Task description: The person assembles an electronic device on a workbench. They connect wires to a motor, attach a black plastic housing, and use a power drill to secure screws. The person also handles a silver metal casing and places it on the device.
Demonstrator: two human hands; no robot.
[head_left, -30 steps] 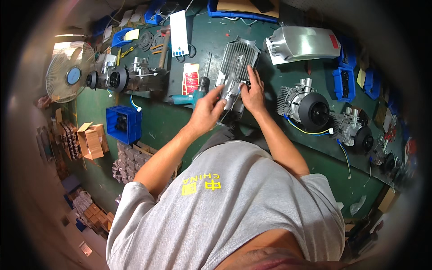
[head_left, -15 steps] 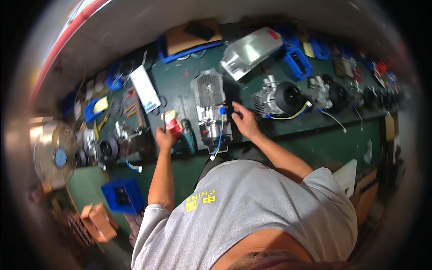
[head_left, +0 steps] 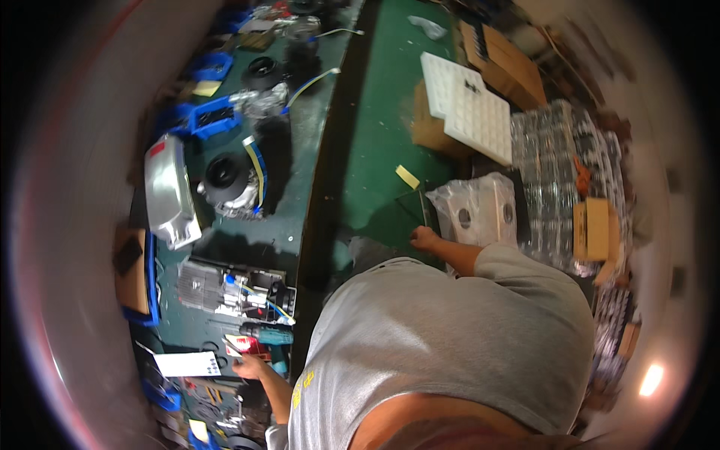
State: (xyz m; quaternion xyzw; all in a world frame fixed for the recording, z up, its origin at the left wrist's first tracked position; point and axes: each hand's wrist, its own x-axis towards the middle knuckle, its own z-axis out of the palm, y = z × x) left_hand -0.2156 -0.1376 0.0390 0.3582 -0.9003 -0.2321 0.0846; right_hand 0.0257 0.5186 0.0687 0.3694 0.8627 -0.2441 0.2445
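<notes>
Left of the green floor (head_left: pixel 367 112) runs a long workbench (head_left: pixel 304 161); to the right stands a stack (head_left: pixel 544 165) of clear-wrapped parts. Beyond the right hand (head_left: pixel 425 238), a cardboard box (head_left: pixel 514 64) sits by two overlapping white gridded trays (head_left: pixel 480 124), one with a small dark piece on it; the inside of the box is hidden. Nearer, a clear plastic bag (head_left: pixel 484 191) covers a pale panel with round openings, just beside that hand, whose fingers are curled in; whether they hold anything I cannot tell.

On the bench lie a finned heater unit (head_left: pixel 202 285), near, and a silver casing (head_left: pixel 169 187) farther off. At the left edge, a blue tray (head_left: pixel 153 274) holds a brown board (head_left: pixel 133 281) with a black item on top. Farther along, a blue bin (head_left: pixel 202 130) contains small dark parts.

A teal drill (head_left: pixel 270 334) rests by the heater unit. The red-and-white labels (head_left: pixel 259 349) lie beside it, with the left hand (head_left: pixel 251 367) at their near edge, fingers partly closed; its hold on them is unclear.
</notes>
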